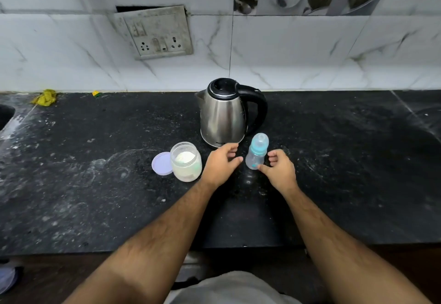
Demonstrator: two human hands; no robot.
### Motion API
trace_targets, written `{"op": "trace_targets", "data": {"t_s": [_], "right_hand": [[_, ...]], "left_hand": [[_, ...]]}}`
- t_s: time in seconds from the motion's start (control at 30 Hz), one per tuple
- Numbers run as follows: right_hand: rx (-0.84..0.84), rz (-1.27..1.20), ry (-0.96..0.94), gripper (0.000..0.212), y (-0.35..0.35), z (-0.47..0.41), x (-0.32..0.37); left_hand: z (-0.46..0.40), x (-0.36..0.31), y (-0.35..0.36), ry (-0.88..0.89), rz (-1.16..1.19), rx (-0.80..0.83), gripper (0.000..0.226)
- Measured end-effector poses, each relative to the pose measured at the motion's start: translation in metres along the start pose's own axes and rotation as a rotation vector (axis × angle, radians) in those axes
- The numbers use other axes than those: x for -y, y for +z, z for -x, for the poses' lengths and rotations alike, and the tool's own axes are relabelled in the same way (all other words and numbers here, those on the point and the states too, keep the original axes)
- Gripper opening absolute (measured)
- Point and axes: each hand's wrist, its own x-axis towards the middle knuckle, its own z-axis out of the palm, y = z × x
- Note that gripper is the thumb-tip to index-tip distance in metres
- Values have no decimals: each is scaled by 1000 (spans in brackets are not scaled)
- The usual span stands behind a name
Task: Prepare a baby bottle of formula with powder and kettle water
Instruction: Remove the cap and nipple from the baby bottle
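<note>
Two hands [250,167] flanking bottle [256,152], kettle [223,112] behind, open jar [186,161] left

I see both bare forearms reaching forward from the bottom of the view, angling in toward each other. My left hand [220,164] is held palm inward with its fingers loosely curled and the thumb stretched out toward the right; it grips nothing. My right hand [280,169] faces it, fingers loosely bent and thumb pointing left, also gripping nothing. The two hands are near each other with a gap between them.
</note>
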Motion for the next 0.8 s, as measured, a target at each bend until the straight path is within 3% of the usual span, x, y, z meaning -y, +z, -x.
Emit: {"op": "trace_targets", "data": {"t_s": [0.1, 0.2, 0.6, 0.8], "right_hand": [[99, 16, -32, 71, -2, -16, 6], [190, 27, -76, 80, -4, -27, 11], [298, -100, -98, 65, -3, -35, 11], [357, -215, -124, 54, -7, -16, 17]], "left_hand": [[-18, -15, 4, 12, 17, 31, 59], [-29, -26, 8, 20, 7, 60, 70], [-39, -42, 11, 35, 64, 155, 68], [-32, -52, -2, 65, 205, 227, 40]]}}
